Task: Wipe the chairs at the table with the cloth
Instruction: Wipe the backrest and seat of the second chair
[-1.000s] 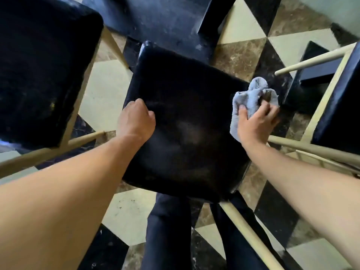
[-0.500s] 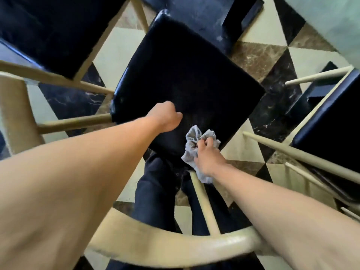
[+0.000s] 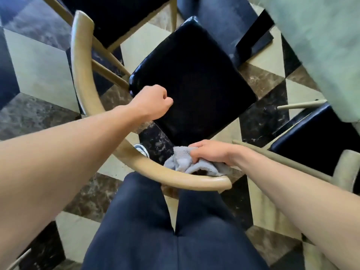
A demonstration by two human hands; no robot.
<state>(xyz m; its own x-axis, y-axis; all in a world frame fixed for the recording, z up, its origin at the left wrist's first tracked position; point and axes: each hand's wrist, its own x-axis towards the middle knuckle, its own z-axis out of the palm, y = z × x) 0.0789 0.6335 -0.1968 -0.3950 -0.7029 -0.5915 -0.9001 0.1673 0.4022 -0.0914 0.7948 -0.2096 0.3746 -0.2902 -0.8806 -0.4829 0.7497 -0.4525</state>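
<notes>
Here the right hand (image 3: 209, 153) grips the cloth (image 3: 188, 164) on the curved backrest rail (image 3: 124, 147), whose long axis arcs leftward. The left hand (image 3: 153, 101), fist-curled and apparently empty, is over the seat (image 3: 194, 78).

1. The cloth (image 3: 187, 160) is partly covered by the right hand (image 3: 209, 153)
2. The left hand (image 3: 153, 101) hides its own curled fingers and part of the black seat (image 3: 194, 80)
3. The neighbouring chair seat (image 3: 115, 14) is cut off by the top edge
4. The shoe (image 3: 141, 150) mostly sits behind the curved backrest (image 3: 109, 131)
</notes>
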